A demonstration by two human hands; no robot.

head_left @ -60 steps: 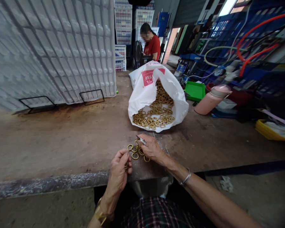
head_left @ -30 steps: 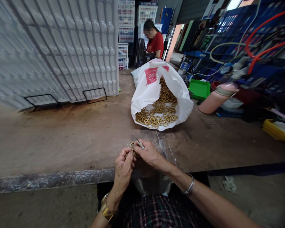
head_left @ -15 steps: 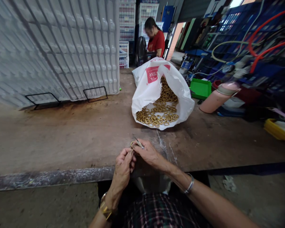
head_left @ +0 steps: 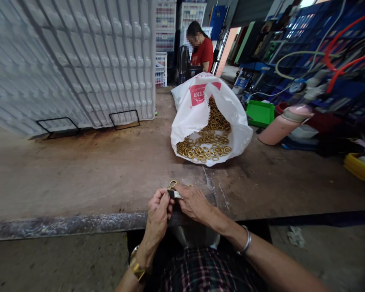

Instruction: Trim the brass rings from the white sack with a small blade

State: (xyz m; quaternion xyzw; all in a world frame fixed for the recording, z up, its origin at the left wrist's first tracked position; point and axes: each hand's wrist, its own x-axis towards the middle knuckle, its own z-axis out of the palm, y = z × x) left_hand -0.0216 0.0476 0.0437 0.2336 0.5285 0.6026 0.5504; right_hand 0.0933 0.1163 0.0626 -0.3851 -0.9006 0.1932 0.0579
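Note:
Close together near the table's front edge, my two hands are both closed. My left hand (head_left: 158,209) pinches a brass ring (head_left: 172,184), which sticks up past the fingertips; its lower part is hidden. My right hand (head_left: 196,205) grips a small knife-like tool (head_left: 174,194) with a dark end and a pale part, lying across to the left fingertips. Part of another brass ring (head_left: 190,185) shows just behind the right knuckles; I cannot tell if it is held. Beyond my hands, a white bag (head_left: 187,117) lies with its mouth open towards me, and many brass rings (head_left: 213,152) inside.
Ribbed translucent plastic trays (head_left: 109,61) stand on edge at the left, against black wire stands (head_left: 124,119). To the right are a green tray (head_left: 260,113), a pink bottle (head_left: 276,127) and a yellow container (head_left: 360,168). A person in red (head_left: 203,52) sits behind the table.
The tool in my right hand has turned from pointing up and away to lying across towards my left fingers. The ring now shows more fully above the fingertips. The whole view has shifted slightly.

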